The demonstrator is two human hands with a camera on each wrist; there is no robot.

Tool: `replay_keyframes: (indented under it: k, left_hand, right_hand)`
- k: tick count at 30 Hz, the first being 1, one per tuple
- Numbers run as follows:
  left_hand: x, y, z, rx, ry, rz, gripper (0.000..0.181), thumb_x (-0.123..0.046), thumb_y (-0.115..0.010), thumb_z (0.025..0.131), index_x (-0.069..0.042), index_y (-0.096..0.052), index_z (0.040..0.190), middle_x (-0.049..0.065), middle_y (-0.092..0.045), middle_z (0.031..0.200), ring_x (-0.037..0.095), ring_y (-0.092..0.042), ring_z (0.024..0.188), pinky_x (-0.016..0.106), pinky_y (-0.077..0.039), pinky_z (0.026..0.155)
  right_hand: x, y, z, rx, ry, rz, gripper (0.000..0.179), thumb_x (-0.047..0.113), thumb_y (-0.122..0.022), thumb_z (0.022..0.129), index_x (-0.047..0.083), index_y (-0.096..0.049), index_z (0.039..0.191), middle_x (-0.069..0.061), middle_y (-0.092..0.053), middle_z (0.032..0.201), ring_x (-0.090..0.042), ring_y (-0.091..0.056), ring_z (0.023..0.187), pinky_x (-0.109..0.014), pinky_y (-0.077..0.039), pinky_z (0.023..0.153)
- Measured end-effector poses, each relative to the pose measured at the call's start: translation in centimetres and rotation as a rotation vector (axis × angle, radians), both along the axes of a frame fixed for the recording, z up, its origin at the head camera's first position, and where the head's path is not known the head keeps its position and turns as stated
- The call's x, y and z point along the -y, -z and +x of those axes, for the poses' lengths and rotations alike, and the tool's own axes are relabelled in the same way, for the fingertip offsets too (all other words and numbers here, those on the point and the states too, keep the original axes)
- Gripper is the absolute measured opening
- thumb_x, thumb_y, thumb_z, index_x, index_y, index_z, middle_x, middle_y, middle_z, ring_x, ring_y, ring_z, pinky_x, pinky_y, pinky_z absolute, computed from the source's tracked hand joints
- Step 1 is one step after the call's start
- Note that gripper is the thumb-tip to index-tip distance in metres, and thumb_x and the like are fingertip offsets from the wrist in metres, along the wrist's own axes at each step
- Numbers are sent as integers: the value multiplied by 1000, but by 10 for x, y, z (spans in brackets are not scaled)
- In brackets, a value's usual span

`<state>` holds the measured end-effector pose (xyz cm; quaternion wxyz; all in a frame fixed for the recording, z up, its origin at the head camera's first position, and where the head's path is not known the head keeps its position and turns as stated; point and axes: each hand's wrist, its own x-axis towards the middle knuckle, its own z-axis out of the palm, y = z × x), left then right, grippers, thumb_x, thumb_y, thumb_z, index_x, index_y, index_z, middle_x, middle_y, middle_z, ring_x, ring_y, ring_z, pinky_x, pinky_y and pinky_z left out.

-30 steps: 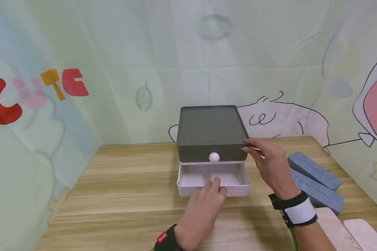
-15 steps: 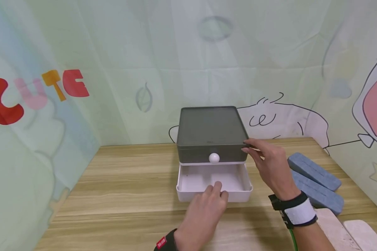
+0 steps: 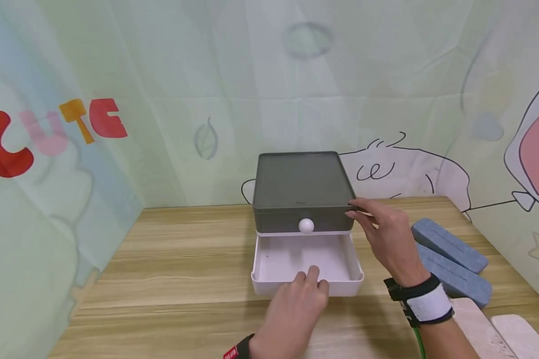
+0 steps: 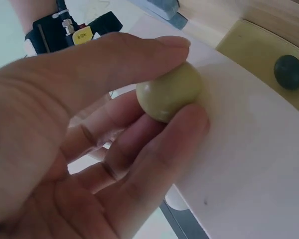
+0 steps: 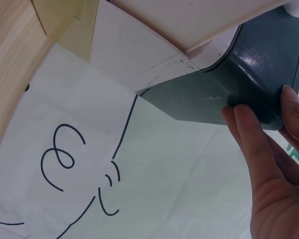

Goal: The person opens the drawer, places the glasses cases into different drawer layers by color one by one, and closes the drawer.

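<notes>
A small desktop organizer with a dark grey top point(image 3: 302, 179) stands on the table against the backdrop. Its lower white drawer point(image 3: 292, 252) is pulled out, and nothing shows inside except a tiny dark speck. My left hand point(image 3: 294, 311) is at the drawer's front. In the left wrist view, thumb and fingers pinch the drawer's round knob point(image 4: 168, 94). At the organizer's front right corner, my right hand point(image 3: 388, 234) holds the dark grey upper part point(image 5: 264, 64) between thumb and fingers. The upper drawer's white knob point(image 3: 306, 226) is untouched.
Two blue-grey blocks point(image 3: 451, 271) lie on the table to the right. Two pale slabs point(image 3: 480, 326) are nearer, partly behind the right forearm. Printed fabric point(image 3: 184, 99) rises behind and on both sides of the wooden table point(image 3: 175, 279).
The lower drawer has slid farther out toward me, with my left hand moving back along with it. My right hand stays at the organizer's corner.
</notes>
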<state>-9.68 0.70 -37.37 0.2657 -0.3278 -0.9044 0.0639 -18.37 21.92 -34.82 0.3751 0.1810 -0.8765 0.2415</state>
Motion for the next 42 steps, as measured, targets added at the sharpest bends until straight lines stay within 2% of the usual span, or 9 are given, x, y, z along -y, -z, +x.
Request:
replay_keyframes:
  k: [4,12,20,27,35,42]
  left_hand:
    - [-2,0,3,-11,-7,3,17,-13,-82,72,-18,-69,82,-3,-54,81,11,-54,65,22,-41,44]
    - [-4,1,8,12,-7,-12,17,-14,-82,72,-18,-68,80,-4,-53,81,10,-48,59,21,-36,42]
    - [-5,0,12,10,13,-22,12,-16,-80,77,-18,-69,79,-4,-52,79,9,-47,58,20,-36,41]
    - [-8,0,16,91,-5,-77,6,-19,-75,82,-19,-70,85,-4,-52,82,9,-48,60,21,-36,42]
    - [-8,6,19,-23,-2,-81,7,-21,-75,81,-23,-69,77,-5,-48,77,8,-44,53,21,-35,39]
    - [-10,9,23,-89,5,-81,6,-23,-74,79,-24,-70,74,-5,-47,72,8,-44,52,21,-35,38]
  right_hand:
    - [0,0,1,3,0,-1,24,6,-77,86,4,-74,110,-14,-79,100,-28,-77,84,-43,-62,71]
    - [0,0,1,1,2,3,24,6,-77,87,4,-74,110,-14,-78,99,-28,-77,84,-43,-62,71]
    - [0,-1,1,6,-4,-2,24,6,-77,86,3,-74,110,-14,-78,100,-28,-77,86,-42,-62,72]
    - [1,-1,1,13,-2,-1,25,7,-77,86,3,-74,110,-14,-78,100,-27,-77,86,-42,-62,72]
    - [0,0,1,10,-12,-6,24,7,-77,87,3,-73,110,-13,-78,100,-27,-78,86,-41,-62,72]
    - [0,0,1,3,-16,-8,24,6,-77,86,3,-74,110,-13,-78,100,-26,-77,86,-41,-62,72]
